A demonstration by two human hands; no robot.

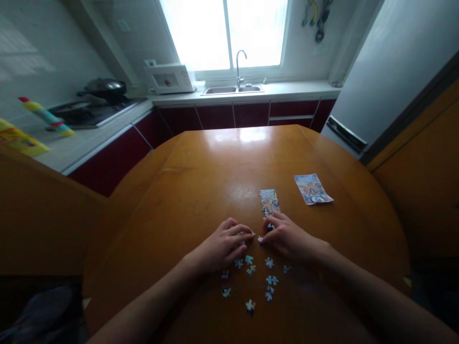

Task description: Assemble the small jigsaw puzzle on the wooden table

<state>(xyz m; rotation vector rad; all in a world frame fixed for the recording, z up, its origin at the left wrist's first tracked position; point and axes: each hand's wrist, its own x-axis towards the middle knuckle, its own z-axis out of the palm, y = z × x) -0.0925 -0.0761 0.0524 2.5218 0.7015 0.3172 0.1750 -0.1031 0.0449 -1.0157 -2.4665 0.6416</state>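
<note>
Both my hands rest on a round wooden table. My left hand has its fingers curled and pinches a small puzzle piece at its fingertips. My right hand is curled too, pinching another puzzle piece close to the first. Just beyond my right hand lies a strip of joined puzzle pieces. Several loose puzzle pieces are scattered on the table below my hands.
A printed picture card lies to the right of the strip. Behind the table runs a kitchen counter with a sink, a microwave and a stove with a wok. A fridge stands at the right.
</note>
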